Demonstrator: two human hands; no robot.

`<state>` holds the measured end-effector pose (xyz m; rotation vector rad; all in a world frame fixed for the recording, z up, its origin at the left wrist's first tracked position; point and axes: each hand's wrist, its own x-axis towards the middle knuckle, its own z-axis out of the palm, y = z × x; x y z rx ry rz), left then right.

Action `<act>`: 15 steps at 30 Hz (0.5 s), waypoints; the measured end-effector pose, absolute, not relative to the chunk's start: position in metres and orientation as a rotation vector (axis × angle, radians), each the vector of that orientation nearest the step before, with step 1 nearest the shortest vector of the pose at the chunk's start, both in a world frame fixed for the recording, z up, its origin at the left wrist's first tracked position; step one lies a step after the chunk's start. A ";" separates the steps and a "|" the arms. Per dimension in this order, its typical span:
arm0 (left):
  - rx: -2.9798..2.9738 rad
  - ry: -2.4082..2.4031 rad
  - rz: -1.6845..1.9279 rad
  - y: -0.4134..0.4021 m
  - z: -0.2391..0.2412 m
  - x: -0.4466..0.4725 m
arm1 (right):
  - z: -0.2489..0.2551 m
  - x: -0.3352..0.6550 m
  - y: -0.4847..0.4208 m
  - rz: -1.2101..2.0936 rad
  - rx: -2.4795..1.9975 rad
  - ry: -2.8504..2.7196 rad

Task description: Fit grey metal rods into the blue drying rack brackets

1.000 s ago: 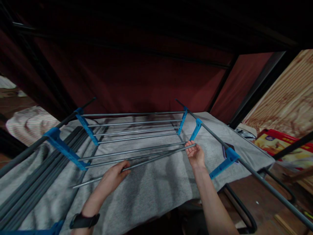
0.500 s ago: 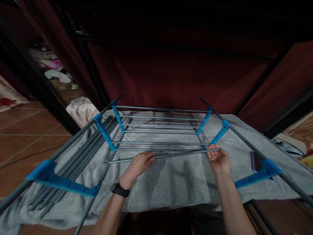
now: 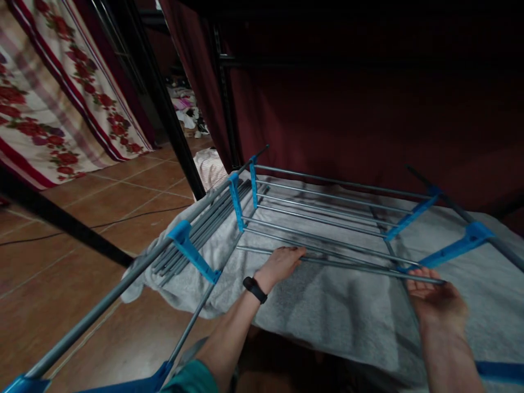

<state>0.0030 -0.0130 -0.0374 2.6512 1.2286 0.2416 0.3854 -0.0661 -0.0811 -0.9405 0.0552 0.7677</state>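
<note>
A grey metal rod point(image 3: 347, 265) lies almost level above a grey towel point(image 3: 327, 311). My left hand point(image 3: 281, 263), with a black watch on the wrist, grips the rod near its left end. My right hand point(image 3: 437, 301) holds up its right end, palm upward. The rod sits just in front of a drying rack point(image 3: 323, 210) made of grey rails and blue plastic connectors. Its left tip is close to the blue connector point(image 3: 236, 203). Its right end is near the blue connector point(image 3: 458, 249).
Several loose grey rods point(image 3: 204, 226) lie bundled on the towel's left edge. A long grey side rail with a blue bracket point(image 3: 190, 252) runs toward me at the left. A black post point(image 3: 164, 103), a floral curtain point(image 3: 53, 93) and brown floor tiles lie to the left.
The view has swung left, so the rack now sits further right. Both hands still hold the rod, which has levelled and come closer to the rack's front connectors.
</note>
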 end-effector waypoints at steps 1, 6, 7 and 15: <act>2.651 1.231 0.250 -0.013 -0.039 0.003 | -0.083 0.387 -0.067 0.772 -0.935 0.067; 2.666 1.254 0.193 -0.009 -0.046 -0.001 | -0.089 0.396 -0.070 0.785 -0.899 0.134; 2.671 1.261 0.169 -0.008 -0.047 -0.002 | -0.089 0.397 -0.071 0.786 -0.888 0.148; 2.724 1.268 0.115 -0.009 -0.051 -0.003 | -0.091 0.400 -0.074 0.788 -0.826 0.182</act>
